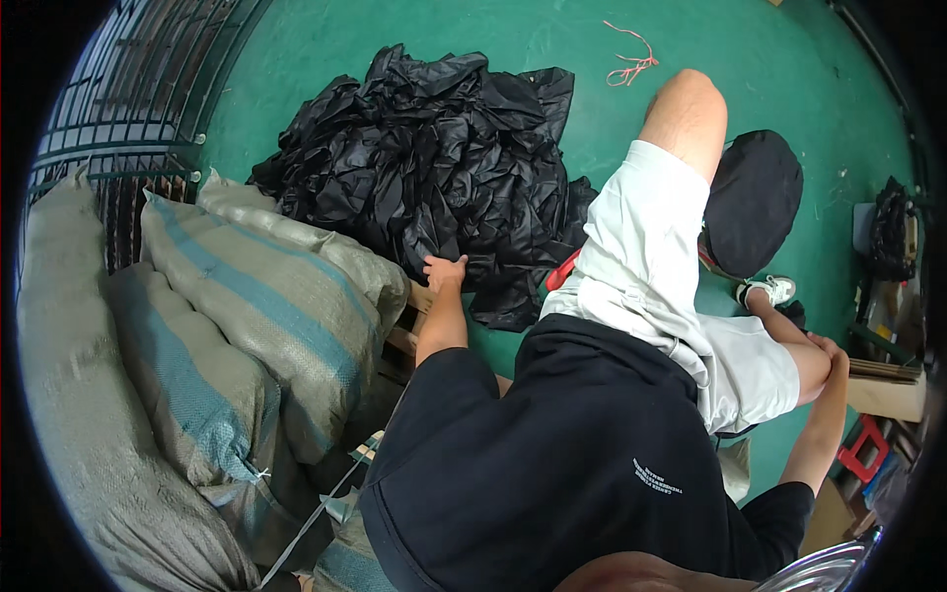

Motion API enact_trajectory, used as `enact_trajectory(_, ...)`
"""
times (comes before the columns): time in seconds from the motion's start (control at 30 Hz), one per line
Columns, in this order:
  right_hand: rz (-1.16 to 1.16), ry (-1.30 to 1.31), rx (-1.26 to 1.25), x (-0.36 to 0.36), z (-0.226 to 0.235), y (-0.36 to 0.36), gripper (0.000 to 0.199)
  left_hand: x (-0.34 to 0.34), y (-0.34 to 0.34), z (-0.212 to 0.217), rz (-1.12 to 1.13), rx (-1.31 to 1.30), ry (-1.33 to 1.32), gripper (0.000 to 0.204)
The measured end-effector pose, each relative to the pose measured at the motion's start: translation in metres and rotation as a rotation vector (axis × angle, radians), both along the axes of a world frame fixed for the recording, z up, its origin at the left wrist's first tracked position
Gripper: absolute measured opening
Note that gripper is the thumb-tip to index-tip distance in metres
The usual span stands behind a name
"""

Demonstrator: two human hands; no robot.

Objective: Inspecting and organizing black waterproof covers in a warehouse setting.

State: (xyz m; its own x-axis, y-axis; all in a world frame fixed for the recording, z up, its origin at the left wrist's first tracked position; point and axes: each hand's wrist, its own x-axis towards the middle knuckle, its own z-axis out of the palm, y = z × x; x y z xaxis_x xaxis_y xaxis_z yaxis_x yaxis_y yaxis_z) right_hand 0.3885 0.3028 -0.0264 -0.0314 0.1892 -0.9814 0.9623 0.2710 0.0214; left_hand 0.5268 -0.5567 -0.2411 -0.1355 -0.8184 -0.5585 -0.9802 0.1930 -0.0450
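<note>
A big crumpled heap of shiny black fabric (424, 158) lies on the green floor in front of me. My left hand (447, 272) reaches to its near edge, with the fingers bent into a fold of the black fabric and the fingertips partly hidden. Resting on my bent right knee, my right hand (829, 353) holds no object, and its fingers lie along the skin. Part of a red plastic object (562, 270) shows beside my left thigh, mostly covered by my white shorts (641, 257).
Stuffed woven sacks (266, 286) with blue stripes crowd the left, before a metal rack (148, 89). A round black fabric-covered thing (758, 202) stands between my legs. Pink string (631, 67) lies on the far floor. Cardboard (883, 390) and a red plastic piece (864, 449) sit at right.
</note>
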Motion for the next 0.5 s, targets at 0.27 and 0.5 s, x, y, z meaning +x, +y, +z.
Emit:
enact_trajectory(0.27, 0.112, -0.007, 0.112, -0.005, 0.0, -0.015, 0.047, -0.008, -0.027, -0.016, -0.299, -0.242, 0.12, 0.033)
enact_trajectory(0.5, 0.508, 0.099, 0.168, -0.017, -0.031, 0.034, 0.045, -0.065, -0.08, 0.028, 0.192, -0.249, 1.112, 0.048)
